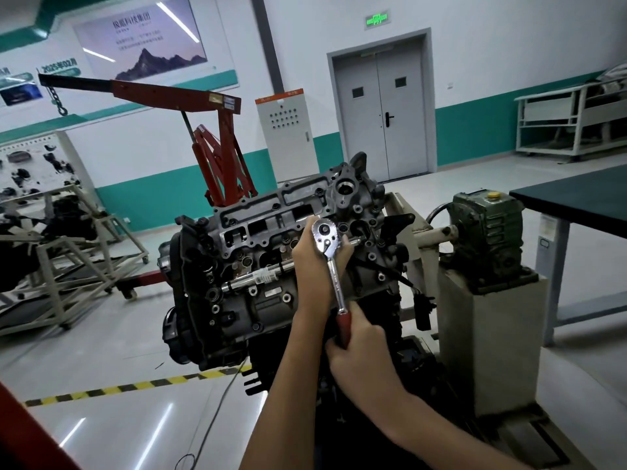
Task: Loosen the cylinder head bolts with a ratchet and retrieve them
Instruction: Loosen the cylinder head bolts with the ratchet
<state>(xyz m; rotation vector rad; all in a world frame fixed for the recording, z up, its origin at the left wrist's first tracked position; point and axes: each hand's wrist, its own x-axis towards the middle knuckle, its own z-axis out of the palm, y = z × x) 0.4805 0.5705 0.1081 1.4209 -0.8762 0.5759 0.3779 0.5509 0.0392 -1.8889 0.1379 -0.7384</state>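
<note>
Socket & bolt under the drive end of the ratchet (334, 276) are hidden by the chrome end itself and by the left hand (314, 256); can't tell which hole of the cylinder head (268, 228) the tool sits in. The left fingers are mostly covered by the tool, w/ only the tips showing just right of the chrome end; a short bright stub pokes out beside them, and I can't tell what it is. The lower part of the ratchet's red grip is buried in the right hand (361, 344); both forearms are cut off at the bottom edge; the engine's underside is lost in shadow behind the arms; the wall poster's text is too small to read.

The ratchet's chrome end is up, over the right part of the cylinder head's top face; the shaft runs down & slightly right to the red grip. The left hand cups the chrome end from behind, fingers curled round it; the right hand is wrapped in a fist round the red grip, lower & nearer the camera.

The cylinder head sits atop the engine, its top face tilted toward the viewer; beige pedestal (475, 334) w/ a green gearbox (488, 225) just right of it; red engine crane (217, 157) behind-left; dark-topped table (576, 198) at far right; grey double door (383, 113) at the back; yellow/black floor tape (135, 385) at lower left.
</note>
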